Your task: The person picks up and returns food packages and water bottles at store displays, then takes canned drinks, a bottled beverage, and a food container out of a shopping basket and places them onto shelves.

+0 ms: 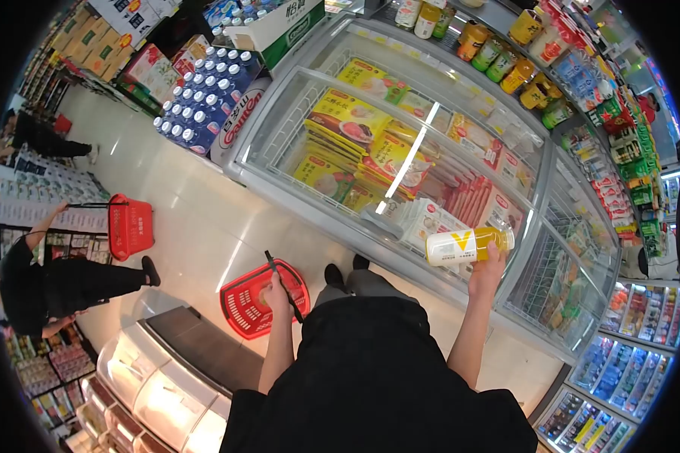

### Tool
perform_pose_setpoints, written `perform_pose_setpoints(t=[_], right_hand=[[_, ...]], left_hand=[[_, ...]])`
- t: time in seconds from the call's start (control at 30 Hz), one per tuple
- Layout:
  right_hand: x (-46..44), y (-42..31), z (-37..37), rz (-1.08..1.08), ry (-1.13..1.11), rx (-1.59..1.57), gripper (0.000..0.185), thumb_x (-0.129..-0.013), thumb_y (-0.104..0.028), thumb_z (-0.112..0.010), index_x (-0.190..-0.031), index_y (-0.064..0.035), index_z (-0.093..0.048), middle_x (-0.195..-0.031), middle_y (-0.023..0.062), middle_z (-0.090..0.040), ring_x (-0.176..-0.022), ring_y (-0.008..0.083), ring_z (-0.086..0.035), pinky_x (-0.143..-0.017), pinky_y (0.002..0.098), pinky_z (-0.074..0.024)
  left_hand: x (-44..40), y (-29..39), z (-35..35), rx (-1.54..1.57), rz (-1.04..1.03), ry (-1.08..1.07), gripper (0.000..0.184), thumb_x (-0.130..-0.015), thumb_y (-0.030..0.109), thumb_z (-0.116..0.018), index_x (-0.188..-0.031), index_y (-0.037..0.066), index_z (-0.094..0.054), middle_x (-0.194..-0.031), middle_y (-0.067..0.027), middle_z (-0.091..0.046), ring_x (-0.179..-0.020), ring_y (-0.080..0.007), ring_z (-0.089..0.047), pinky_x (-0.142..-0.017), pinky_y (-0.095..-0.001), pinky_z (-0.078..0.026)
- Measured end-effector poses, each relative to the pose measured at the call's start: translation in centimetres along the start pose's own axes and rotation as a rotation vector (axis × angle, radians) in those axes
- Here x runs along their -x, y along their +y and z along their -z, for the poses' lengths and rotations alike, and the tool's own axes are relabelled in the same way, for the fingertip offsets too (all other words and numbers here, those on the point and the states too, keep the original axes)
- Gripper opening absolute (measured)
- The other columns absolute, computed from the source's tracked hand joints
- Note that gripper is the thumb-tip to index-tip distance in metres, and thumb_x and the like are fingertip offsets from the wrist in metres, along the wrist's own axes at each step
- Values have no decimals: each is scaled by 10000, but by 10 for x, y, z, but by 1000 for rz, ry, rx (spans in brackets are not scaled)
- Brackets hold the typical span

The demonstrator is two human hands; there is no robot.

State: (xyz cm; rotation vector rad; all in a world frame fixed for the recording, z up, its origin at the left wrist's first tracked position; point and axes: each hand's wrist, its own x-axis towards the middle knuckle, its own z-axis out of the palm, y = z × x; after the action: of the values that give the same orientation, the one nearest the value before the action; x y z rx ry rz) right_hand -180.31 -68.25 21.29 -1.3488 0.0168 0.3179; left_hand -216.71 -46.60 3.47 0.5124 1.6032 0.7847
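My right hand (489, 263) is closed round a bottle of yellow drink (461, 246) with a white label and a yellow V. The bottle lies sideways in my grip, over the front edge of a glass-topped chest freezer (340, 219). On my left side, my left hand (276, 293) grips the black handle of a red shopping basket (251, 321), which hangs low near the floor. Under the freezer glass lie yellow bags of frozen food (347, 121) and several white and red packs (431, 224).
Bottles with blue labels (211, 98) are stacked at the freezer's left end. Drinks line the shelf (506, 68) behind it. At left stands a person (60, 283) with another red basket (131, 226). A lit display case (159, 370) is at lower left.
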Motion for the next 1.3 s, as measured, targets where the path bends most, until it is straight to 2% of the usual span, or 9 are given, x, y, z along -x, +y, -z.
perform_pose_setpoints(t=[0.23, 0.47, 0.63, 0.83, 0.9, 1.07, 1.17, 1.23, 1.3], right_hand=[[-43, 23, -27, 9, -85, -62, 386, -870, -174, -580, -1206, -48, -438, -1069, 72, -574, -937, 183, -595, -760, 318, -506], [-59, 15, -58, -22, -42, -22, 421, -845, -138, -606, -1207, 4, -444, -1068, 101, -568, -927, 180, -589, -804, 310, -487], [-79, 8, -95, -12, -63, 270, 474, -813, -154, -650, -1221, -9, -455, -1091, 101, -564, -941, 177, -572, -803, 304, -475], [-104, -17, -191, 32, -61, 127, 439, -795, -133, -680, -1170, -7, -488, -1013, 84, -598, -891, 154, -595, -734, 271, -491], [-115, -21, -217, 9, -87, 78, 427, -799, -139, -684, -1156, -4, -492, -1019, 87, -601, -876, 146, -602, -720, 261, -495], [-146, -30, -268, -18, -116, 168, 396, -798, -183, -695, -1077, 48, -534, -973, 118, -624, -847, 153, -608, -732, 282, -491], [-166, -39, -285, 23, -178, 300, 399, -795, -198, -697, -1064, 51, -539, -968, 121, -625, -847, 156, -606, -737, 284, -486], [-183, -42, -286, 56, -203, 425, 409, -790, -202, -699, -1076, 44, -540, -989, 118, -625, -880, 162, -605, -768, 292, -485], [-200, -46, -295, 113, -324, 376, 417, -790, -198, -696, -1100, 31, -537, -1021, 114, -621, -923, 171, -600, -800, 302, -485]], left_hand=[[-53, 73, -31, 153, 0, -67, 259, -885, 235, -559, -728, 30, -546, -554, -27, -485, -463, -134, -464, -430, -266, -389], [-155, 134, -35, 113, -18, -148, 136, -892, 90, -538, -892, -46, -542, -821, -117, -588, -746, -218, -581, -683, -316, -489], [-200, 164, -65, -80, 53, -220, 175, -895, 103, -543, -996, -41, -537, -949, -127, -597, -871, -226, -610, -749, -305, -518], [-176, 196, -106, -223, 143, -400, 234, -882, 131, -551, -1023, -55, -548, -918, -117, -609, -812, -190, -598, -734, -283, -503], [-176, 194, -118, -586, -401, -214, 286, -869, 163, -555, -1042, -65, -557, -893, -112, -616, -814, -165, -593, -724, -270, -484], [-2, 259, -279, -543, -397, -1091, 520, -823, 138, -651, -1265, -16, -427, -1082, -117, -582, -972, -188, -574, -860, -299, -450], [21, 250, -365, -503, -677, -1308, 621, -773, 141, -702, -1294, -4, -397, -1102, -124, -573, -961, -211, -580, -863, -323, -458], [36, 258, -410, -522, -408, -1623, 710, -741, 130, -731, -1331, 2, -357, -1147, -124, -565, -1053, -172, -541, -876, -301, -450], [41, 265, -439, -627, -424, -1611, 725, -725, 141, -746, -1323, -2, -362, -1165, -128, -554, -1071, -177, -531, -884, -307, -446]])
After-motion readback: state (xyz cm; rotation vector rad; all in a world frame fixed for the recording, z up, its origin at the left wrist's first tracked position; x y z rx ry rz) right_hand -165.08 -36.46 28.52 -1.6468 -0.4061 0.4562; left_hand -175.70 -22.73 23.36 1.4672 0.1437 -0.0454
